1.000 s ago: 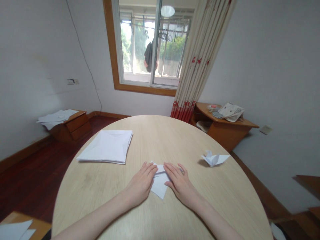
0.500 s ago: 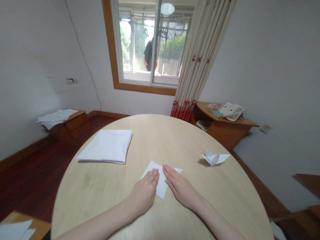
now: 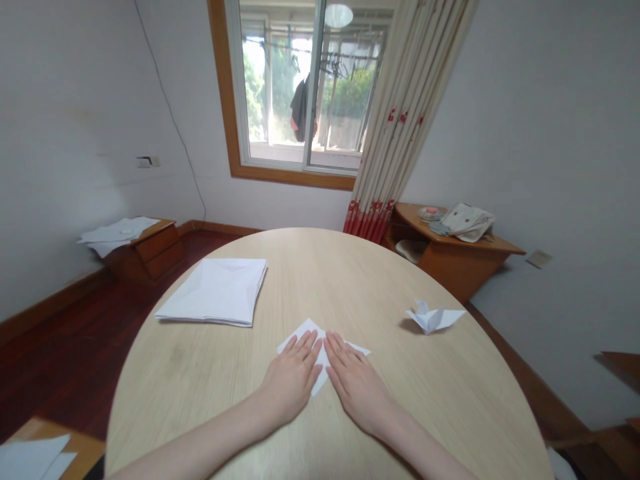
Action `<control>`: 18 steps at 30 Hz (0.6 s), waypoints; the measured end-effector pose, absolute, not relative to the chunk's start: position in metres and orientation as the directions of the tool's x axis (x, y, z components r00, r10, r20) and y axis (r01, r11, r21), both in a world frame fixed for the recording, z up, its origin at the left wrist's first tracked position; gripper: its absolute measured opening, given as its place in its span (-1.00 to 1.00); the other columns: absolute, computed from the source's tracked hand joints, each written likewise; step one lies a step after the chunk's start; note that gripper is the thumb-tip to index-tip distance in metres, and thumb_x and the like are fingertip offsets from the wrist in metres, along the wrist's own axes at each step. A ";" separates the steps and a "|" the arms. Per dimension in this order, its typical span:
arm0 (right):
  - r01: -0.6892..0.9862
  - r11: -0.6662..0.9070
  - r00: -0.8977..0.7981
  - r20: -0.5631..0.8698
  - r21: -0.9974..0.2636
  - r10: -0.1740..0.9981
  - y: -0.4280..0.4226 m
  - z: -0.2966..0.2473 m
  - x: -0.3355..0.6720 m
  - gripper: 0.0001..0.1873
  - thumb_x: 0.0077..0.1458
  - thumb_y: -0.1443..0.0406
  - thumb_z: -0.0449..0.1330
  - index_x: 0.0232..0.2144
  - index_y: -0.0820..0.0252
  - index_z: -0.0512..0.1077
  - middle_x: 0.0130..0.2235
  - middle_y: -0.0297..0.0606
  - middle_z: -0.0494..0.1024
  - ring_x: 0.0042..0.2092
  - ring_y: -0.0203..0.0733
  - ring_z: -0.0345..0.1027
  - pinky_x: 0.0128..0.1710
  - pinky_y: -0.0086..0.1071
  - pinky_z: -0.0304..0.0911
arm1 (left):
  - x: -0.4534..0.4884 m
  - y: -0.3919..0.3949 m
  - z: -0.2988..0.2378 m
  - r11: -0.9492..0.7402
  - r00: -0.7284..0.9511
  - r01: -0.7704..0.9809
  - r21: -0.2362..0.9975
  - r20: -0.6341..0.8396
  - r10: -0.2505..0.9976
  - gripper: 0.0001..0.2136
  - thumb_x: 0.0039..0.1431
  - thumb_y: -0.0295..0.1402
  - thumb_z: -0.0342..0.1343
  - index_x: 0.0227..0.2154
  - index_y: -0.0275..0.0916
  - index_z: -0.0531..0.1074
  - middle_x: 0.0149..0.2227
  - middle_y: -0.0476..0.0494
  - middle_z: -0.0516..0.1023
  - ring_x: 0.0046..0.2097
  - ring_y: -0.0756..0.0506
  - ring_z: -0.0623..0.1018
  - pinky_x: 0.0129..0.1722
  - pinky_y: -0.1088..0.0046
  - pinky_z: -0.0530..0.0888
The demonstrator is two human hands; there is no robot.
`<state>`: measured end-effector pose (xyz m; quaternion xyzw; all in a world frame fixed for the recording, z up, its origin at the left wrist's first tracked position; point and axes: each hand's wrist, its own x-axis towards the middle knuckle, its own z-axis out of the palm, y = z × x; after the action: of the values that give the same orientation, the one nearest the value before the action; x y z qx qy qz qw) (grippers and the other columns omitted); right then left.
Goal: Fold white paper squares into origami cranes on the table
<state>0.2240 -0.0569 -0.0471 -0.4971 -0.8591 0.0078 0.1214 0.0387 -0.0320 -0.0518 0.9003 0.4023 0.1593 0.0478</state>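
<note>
Bare wood lies open all round the hands on the round table (image 3: 450, 400). A paper stack (image 3: 215, 300) sits far left, a folded paper bird (image 3: 434, 319) right — both well apart. Left hand (image 3: 293, 379) and right hand (image 3: 354, 380), fingers straight and flat, press a white folded sheet (image 3: 306, 332) near the table's middle — a diamond, one corner toward the window (image 3: 300, 87).

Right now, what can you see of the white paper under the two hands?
The white paper is a thin sheet, apparently folded, lying flat on the light wooden round table, toward the person's side. One corner points away toward the window, another sticks out to the right, and a tip shows between the palms. The left hand and right hand rest on it palm down, fingers straight and side by side, hiding its middle. Nothing else touches it.
</note>
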 end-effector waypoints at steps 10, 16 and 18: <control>0.902 0.416 -0.397 0.155 -0.113 0.905 -0.055 -0.054 0.219 -0.44 0.35 0.21 -0.20 0.27 0.43 0.09 0.31 0.05 0.07 0.33 0.01 -0.11 0.27 -0.04 0.02 | 0.045 -0.035 -0.062 -0.620 0.569 0.768 0.161 0.272 0.776 -0.54 0.34 -0.32 -0.21 0.22 -0.46 0.14 0.26 -0.46 0.17 0.29 -0.28 0.18 0.21 0.00 0.24; 0.918 0.374 -0.347 0.188 -0.131 0.919 -0.053 -0.061 0.224 -0.41 0.34 0.10 -0.20 0.29 0.30 0.07 0.31 -0.02 0.09 0.33 0.05 -0.10 0.25 0.03 0.03 | 0.046 -0.033 -0.075 -0.556 0.494 0.815 0.163 0.306 0.814 -0.46 0.35 -0.21 -0.21 0.25 -0.51 0.03 0.30 -0.55 0.03 0.33 -0.36 0.04 0.22 -0.07 0.19; 0.931 0.338 -0.311 0.184 -0.140 0.932 -0.053 -0.062 0.227 -0.36 0.32 0.03 -0.19 0.29 0.31 0.07 0.31 -0.01 0.08 0.34 0.10 -0.14 0.24 0.05 0.03 | 0.045 -0.033 -0.075 -0.544 0.481 0.822 0.171 0.302 0.823 -0.44 0.34 -0.19 -0.21 0.25 -0.51 0.02 0.30 -0.55 0.02 0.34 -0.36 0.01 0.22 -0.07 0.17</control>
<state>0.2266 -0.0526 -0.0615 -0.5754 -0.8095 0.0038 0.1166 0.0454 -0.0331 -0.0752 0.8607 0.4777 0.1761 0.0017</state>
